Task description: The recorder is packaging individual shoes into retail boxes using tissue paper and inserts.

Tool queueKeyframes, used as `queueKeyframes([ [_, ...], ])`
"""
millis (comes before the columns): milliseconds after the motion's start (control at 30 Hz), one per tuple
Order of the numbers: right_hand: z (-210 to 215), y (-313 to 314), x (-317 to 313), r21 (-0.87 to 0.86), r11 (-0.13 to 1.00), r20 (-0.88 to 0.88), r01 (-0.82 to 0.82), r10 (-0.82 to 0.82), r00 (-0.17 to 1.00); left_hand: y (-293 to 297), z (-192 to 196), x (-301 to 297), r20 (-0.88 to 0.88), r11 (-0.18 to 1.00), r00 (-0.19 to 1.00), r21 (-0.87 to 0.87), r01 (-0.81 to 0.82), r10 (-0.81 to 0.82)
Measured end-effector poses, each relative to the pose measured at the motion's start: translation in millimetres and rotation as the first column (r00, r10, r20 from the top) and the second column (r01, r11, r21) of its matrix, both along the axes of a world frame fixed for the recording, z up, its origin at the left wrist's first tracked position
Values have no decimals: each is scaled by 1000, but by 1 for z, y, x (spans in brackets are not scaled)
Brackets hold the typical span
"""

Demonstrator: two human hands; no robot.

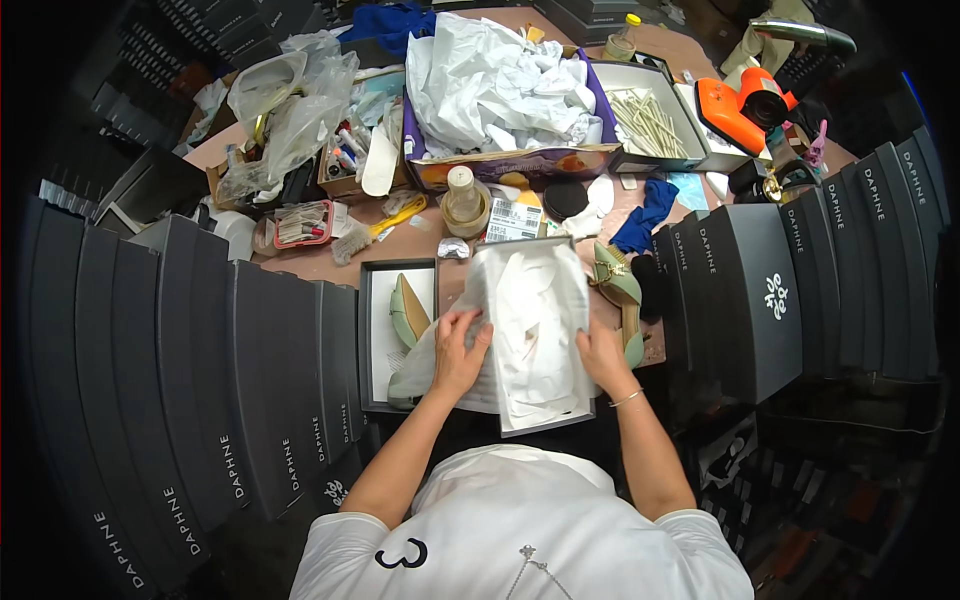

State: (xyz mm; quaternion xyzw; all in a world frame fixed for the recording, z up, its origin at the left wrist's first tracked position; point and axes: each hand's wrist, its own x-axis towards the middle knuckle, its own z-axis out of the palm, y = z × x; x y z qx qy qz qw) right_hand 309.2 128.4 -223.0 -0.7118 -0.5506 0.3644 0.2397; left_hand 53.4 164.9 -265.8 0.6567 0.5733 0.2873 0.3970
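My left hand (pixel 458 350) presses on white tissue paper (pixel 530 320) that lines an open dark shoe box (pixel 545 425) in front of me. My right hand (pixel 603 358) grips the right edge of the same paper at the box's side. A pale green heeled shoe (pixel 407 312) lies in a box lid (pixel 375 340) to the left. A second pale green shoe (pixel 620 290) lies on the table just right of the box, close to my right hand.
Rows of dark shoe boxes stand at left (pixel 200 380) and right (pixel 780 290). Behind, a purple carton of crumpled white paper (pixel 500 90), a tray of sticks (pixel 650 120), an orange tool (pixel 740 105), a blue cloth (pixel 645 215), plastic bags (pixel 290 110) and a jar (pixel 465 200).
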Motion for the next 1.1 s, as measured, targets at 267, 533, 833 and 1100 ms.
queueKeyframes([
  [267, -69, 6, -36, -63, 996, 108, 65, -58, 992, 12, -53, -5, 50, 986, 986, -61, -155, 158],
  [533, 0, -4, -54, 342, 887, 194, -309, 256, 947, 53, 24, 48, -589, 770, 729, 262, 581, -349],
  [833, -62, -44, -75, -2, 928, 164, -372, 367, 916, 89, 71, 35, -302, 794, 885, 402, 456, -355],
  [1100, 55, 20, -62, 336, 936, -252, 103, -16, 968, -12, 105, 24, -252, 722, 843, 437, 537, -475],
])
